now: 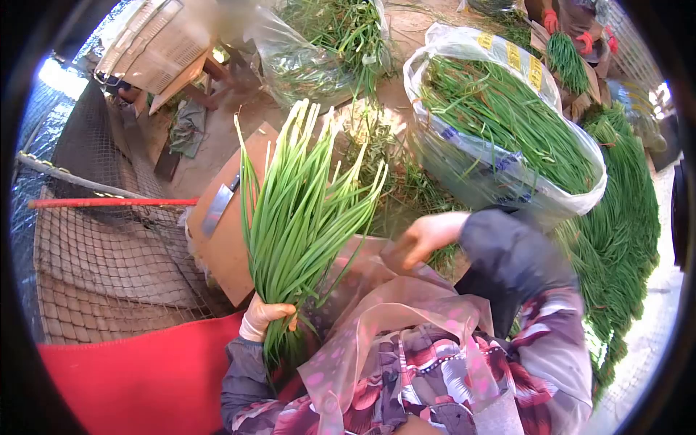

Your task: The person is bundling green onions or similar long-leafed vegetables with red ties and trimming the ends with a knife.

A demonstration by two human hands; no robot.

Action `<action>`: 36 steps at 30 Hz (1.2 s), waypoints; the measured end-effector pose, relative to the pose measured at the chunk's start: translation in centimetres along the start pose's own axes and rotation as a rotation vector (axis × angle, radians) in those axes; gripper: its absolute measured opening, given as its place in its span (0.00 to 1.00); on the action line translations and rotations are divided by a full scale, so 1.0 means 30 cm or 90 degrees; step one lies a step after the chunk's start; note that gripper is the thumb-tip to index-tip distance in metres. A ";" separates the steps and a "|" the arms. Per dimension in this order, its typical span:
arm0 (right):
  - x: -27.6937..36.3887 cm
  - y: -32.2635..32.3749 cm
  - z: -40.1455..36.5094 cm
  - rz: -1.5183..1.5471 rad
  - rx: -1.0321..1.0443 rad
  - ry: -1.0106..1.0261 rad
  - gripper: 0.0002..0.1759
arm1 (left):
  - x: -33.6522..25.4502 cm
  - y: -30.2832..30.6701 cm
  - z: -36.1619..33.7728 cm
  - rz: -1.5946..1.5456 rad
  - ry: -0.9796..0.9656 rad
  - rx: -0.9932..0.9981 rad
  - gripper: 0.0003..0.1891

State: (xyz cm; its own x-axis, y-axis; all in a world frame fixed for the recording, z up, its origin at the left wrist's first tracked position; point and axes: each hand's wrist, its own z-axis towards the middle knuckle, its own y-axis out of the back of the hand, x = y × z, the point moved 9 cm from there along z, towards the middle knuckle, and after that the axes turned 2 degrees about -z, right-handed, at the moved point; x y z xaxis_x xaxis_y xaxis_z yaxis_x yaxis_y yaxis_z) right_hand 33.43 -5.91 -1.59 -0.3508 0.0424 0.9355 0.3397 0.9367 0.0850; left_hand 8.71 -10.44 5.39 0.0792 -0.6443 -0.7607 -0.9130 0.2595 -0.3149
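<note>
My left hand (269, 318), in a pale glove, is wrapped round the lower part of a large bunch of long green stalks (297, 225). The bunch stands up and fans out, its pale cut ends at the top. My right hand (428, 238) is to the right of the bunch, apart from it, with a blurred forearm and its fingers curled; what they hold, if anything, cannot be made out. Behind the bunch lies a brown board (217, 257), and on it a knife (220, 206) with a wide blade.
A clear plastic bag (591, 163) full of green stalks stands at the upper right, beside a long heap of greens (616, 239). Another bag (297, 61) is at the top. A crate (156, 47) sits upper left. A person's red-gloved hands (551, 20) show at top right.
</note>
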 end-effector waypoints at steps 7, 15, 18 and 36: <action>0.002 0.013 0.146 0.785 -0.235 0.404 0.65 | 0.015 -0.020 -0.076 0.001 0.023 -0.029 0.22; -0.338 0.192 0.009 0.718 -0.806 -0.012 0.16 | 0.109 0.067 -0.047 0.233 0.052 -0.027 0.27; -0.402 0.262 -0.067 0.618 -0.901 -0.039 0.15 | 0.150 0.060 -0.041 0.257 0.078 -0.058 0.24; -0.644 0.439 -0.088 -0.089 -0.658 -0.158 0.15 | 0.203 0.214 -0.110 0.203 0.200 -0.147 0.10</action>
State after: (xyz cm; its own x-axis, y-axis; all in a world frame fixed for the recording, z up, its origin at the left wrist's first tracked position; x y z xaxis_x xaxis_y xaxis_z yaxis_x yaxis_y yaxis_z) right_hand 47.00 4.69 -17.64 -0.5720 0.1361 0.8089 0.8160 0.1945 0.5444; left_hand 2.01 -15.07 0.63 -0.3100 -0.7535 -0.5798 -0.9396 0.3360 0.0656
